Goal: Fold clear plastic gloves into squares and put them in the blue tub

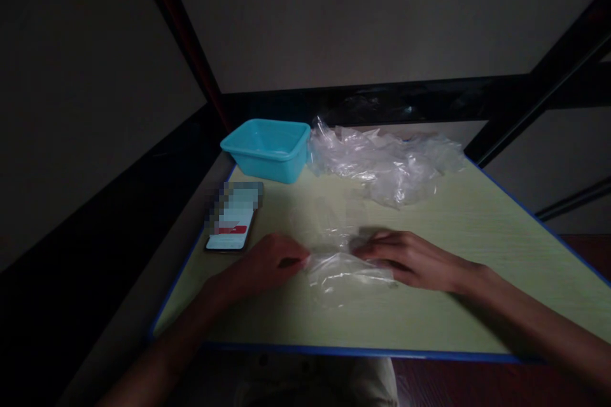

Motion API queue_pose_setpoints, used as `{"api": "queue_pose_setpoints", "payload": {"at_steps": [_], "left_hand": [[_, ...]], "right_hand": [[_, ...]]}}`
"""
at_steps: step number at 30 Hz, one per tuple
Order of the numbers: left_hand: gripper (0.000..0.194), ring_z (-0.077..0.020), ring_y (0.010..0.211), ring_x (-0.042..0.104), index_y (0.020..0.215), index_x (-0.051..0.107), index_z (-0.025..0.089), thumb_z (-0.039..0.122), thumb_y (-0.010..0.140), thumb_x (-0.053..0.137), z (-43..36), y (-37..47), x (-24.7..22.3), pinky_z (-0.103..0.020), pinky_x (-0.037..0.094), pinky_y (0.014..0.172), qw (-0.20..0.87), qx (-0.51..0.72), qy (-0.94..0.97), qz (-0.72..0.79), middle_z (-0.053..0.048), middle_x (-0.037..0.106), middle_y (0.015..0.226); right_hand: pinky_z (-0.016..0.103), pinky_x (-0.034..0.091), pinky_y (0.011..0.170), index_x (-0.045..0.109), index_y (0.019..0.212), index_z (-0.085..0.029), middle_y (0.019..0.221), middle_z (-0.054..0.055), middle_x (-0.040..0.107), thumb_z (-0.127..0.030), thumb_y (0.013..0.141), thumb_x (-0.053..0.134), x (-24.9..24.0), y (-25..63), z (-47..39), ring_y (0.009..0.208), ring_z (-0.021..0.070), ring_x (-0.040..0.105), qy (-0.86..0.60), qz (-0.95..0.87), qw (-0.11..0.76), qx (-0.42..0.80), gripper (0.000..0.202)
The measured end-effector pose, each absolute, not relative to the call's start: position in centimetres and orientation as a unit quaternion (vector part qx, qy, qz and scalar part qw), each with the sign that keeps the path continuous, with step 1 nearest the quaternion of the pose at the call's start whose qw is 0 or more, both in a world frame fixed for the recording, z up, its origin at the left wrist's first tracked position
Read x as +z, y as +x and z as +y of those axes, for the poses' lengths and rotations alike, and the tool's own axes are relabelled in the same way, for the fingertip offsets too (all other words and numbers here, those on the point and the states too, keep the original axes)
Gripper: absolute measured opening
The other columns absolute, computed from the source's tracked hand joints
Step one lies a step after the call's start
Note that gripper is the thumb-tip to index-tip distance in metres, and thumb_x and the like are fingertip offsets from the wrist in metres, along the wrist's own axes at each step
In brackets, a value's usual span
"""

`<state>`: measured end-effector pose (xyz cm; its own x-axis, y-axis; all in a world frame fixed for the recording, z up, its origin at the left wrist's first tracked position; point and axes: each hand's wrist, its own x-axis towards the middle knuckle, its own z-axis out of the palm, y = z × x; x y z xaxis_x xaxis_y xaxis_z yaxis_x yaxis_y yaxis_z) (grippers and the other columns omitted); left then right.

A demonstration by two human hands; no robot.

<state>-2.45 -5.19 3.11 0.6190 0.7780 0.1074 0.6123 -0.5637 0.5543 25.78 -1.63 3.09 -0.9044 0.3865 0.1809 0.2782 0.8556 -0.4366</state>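
Observation:
A clear plastic bag [348,280] lies on the pale table [482,235] between my hands, its thin film creased across the middle. My left hand [279,255] pinches the bag's left edge between thumb and fingers. On the other side, my right hand [405,257] has its fingers closed on the bag's right edge; the exact grip of its fingertips is partly hidden. The upper part of the bag spreads flat and faint beyond my hands.
A heap of crumpled clear plastic bags [386,162] covers the table's far side. Left of it stands a turquoise plastic basin [274,156]. A lit smartphone [233,219] lies near the left edge. Dark walls and bars border the table behind.

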Motion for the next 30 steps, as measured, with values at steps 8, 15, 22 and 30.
{"api": "queue_pose_setpoints", "payload": {"at_steps": [8,15,22,30], "left_hand": [[0.022,-0.0152,0.085,0.065,0.093,0.067,0.013,0.019,0.089,0.046,-6.4,-2.6,0.8,-0.028,0.054,0.076,0.106,0.287,0.89,0.339,-0.008,0.072,0.091],[0.026,-0.0135,0.081,0.066,0.086,0.067,0.011,0.02,0.092,0.043,-6.3,-2.2,0.6,-0.026,0.053,0.076,0.039,0.313,0.899,0.303,-0.007,0.072,0.088],[0.03,-0.0135,0.077,0.066,0.084,0.066,0.013,0.02,0.094,0.039,-6.4,-2.2,0.8,-0.027,0.053,0.073,-0.006,0.295,0.906,0.305,-0.005,0.073,0.086],[0.021,-0.0185,0.088,0.064,0.099,0.061,0.012,0.016,0.091,0.043,-7.0,-1.9,0.8,-0.033,0.052,0.078,-0.049,0.242,0.917,0.312,-0.008,0.07,0.098]], "right_hand": [[0.039,0.049,0.091,0.059,0.108,-0.01,0.111,0.011,0.066,-0.018,0.094,0.031,0.9,26.1,-2.0,0.103,0.0201,0.059,-0.12,-0.973,0.187,0.064,0.032],[0.035,0.051,0.087,0.062,0.1,-0.013,0.111,0.008,0.067,-0.02,0.096,0.03,1.7,25.3,-2.0,0.097,0.0171,0.061,-0.12,-0.976,0.172,0.054,0.034],[0.035,0.051,0.084,0.06,0.109,-0.014,0.11,0.008,0.067,-0.019,0.096,0.029,2.0,25.2,-1.7,0.098,0.0182,0.059,-0.12,-0.983,0.115,0.072,0.033],[0.037,0.049,0.083,0.052,0.123,-0.015,0.112,0.008,0.066,-0.026,0.096,0.034,1.8,25.0,-1.8,0.098,0.0196,0.058,-0.121,-0.98,0.13,0.086,0.035]]}}
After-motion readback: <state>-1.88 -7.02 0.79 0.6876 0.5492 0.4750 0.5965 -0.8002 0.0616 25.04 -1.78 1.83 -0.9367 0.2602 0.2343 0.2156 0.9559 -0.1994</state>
